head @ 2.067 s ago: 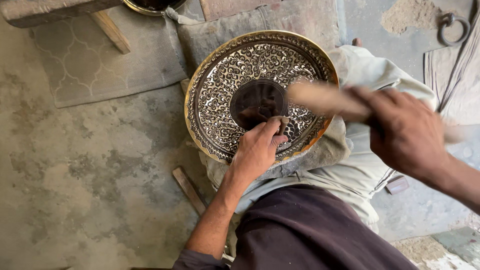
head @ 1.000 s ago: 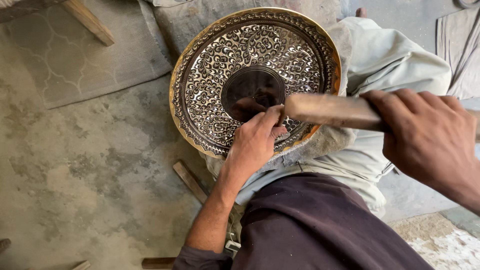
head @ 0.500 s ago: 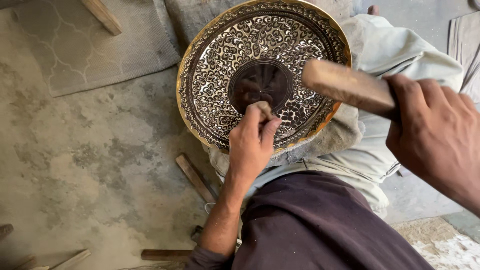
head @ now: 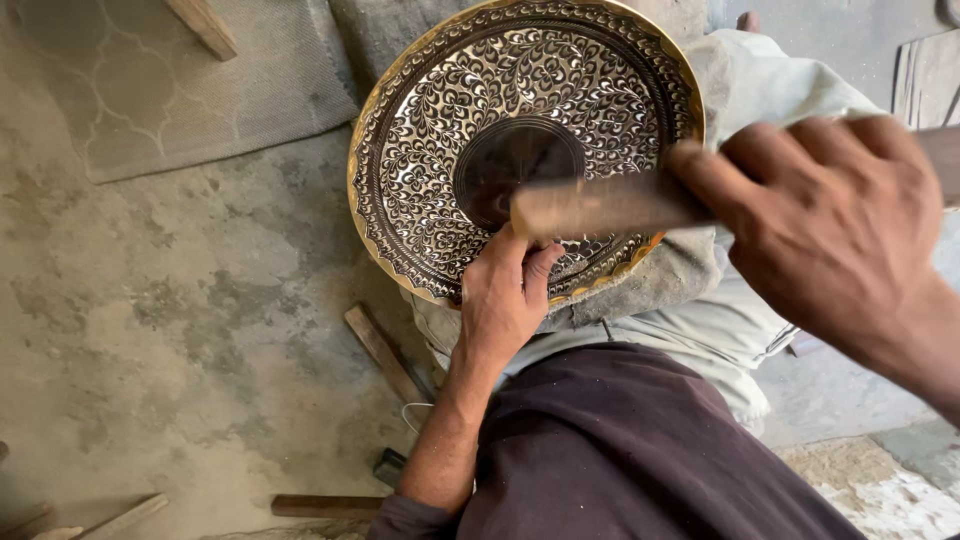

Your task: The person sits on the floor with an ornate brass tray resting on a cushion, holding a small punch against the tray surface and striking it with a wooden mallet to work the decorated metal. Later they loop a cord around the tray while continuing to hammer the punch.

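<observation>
Rough, stained concrete floor, a patterned grey mat [head: 200, 90] at upper left, wooden offcuts [head: 385, 355] lying about. I note the round brass plate [head: 420, 130], densely engraved with scrollwork around a plain dark centre, propped on a padded knee ahead of me. My left hand [head: 505, 295] rests at its lower rim, fingers pinched together; whether they hold a small tool I cannot tell. My right hand [head: 835, 225] is clamped on a wooden mallet handle [head: 600, 205], blurred, its long axis running sideways above the left hand's fingertips.
</observation>
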{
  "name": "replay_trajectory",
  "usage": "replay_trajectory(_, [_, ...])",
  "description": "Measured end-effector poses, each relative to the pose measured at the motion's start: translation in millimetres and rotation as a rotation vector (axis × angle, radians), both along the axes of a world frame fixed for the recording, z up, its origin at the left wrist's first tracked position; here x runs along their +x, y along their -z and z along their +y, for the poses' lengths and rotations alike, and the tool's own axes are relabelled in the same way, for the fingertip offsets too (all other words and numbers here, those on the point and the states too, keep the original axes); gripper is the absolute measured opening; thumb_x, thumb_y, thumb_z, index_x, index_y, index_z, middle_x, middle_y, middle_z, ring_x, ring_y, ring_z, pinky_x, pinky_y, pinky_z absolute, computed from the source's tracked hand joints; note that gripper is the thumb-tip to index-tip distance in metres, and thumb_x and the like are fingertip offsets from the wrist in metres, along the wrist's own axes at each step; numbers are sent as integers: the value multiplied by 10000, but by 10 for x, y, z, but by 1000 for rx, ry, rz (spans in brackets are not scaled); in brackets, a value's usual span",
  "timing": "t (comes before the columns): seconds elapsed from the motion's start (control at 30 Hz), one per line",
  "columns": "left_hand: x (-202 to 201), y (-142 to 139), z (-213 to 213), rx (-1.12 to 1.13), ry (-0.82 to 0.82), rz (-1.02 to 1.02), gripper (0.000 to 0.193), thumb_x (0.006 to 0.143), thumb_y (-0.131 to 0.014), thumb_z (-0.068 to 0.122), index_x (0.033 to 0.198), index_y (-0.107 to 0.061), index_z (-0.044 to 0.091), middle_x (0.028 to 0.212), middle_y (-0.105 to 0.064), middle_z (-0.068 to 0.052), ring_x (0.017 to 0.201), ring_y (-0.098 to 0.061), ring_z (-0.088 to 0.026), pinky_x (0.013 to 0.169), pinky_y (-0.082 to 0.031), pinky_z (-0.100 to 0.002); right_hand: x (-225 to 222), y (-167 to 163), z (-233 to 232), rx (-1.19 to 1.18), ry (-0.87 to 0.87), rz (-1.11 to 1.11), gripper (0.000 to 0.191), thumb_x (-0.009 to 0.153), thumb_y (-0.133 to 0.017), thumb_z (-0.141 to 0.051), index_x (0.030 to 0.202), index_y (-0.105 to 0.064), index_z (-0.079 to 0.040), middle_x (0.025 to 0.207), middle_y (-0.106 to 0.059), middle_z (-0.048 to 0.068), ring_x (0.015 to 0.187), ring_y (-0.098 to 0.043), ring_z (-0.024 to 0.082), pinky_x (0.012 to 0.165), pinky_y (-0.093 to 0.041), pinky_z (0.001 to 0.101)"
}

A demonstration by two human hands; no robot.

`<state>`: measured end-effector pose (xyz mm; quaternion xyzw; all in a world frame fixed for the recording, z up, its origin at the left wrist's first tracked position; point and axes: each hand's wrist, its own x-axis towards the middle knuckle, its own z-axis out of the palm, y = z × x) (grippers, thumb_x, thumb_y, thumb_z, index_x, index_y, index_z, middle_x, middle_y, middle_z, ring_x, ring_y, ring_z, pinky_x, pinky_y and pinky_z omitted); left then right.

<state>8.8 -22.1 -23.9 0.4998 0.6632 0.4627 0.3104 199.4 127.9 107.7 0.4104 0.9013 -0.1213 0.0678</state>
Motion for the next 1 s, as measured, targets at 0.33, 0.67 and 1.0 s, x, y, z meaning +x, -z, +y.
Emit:
replay_trajectory(0.33, [-7, -51, -5, -2, 15, 46, 228, 1028, -698, 156, 1200, -607, 37, 984, -693, -93, 873, -721, -233, 747, -588, -362, -16, -187, -62, 205, -152, -132, 448, 862, -700, -121, 1305, -638, -153, 1018, -704, 78, 912, -692, 285, 841, -550, 447])
replay_trajectory(0.67, [-21, -74, -3, 28, 24, -2, 187, 1076, -659, 168, 1218, -573, 82, 984, -689, -52, 906, -741, -224, 781, -605, -357, -77, -221, -99, 116, -35, 48, 431, 848, -693, -113, 1268, -615, -60, 1008, -689, 149, 908, -668, 347, 837, -514, 467])
replay_trajectory(1.0, [-25, -21, -21, 58, 38, 88, 232, 1093, -624, 238, 1267, -598, 86, 1055, -684, -107, 950, -731, -286, 788, -610, -374, 4, -139, -57, 158, -156, -233, 418, 887, -676, -154, 1305, -662, -161, 985, -733, 77, 841, -698, 256, 811, -524, 423])
